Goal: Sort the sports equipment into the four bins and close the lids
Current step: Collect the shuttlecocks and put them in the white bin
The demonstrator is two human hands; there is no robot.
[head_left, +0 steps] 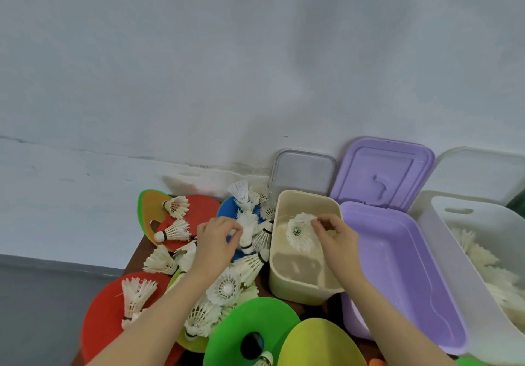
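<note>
No text or labels can be read.

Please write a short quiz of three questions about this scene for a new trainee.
1. True or false: the purple bin holds shuttlecocks.
2. What is the right hand holding over the beige bin?
3. Which bin already has many shuttlecocks? A beige, B purple, C clear bin.

Key: 1 false, it looks empty. 2 a white shuttlecock. 3 C.
</note>
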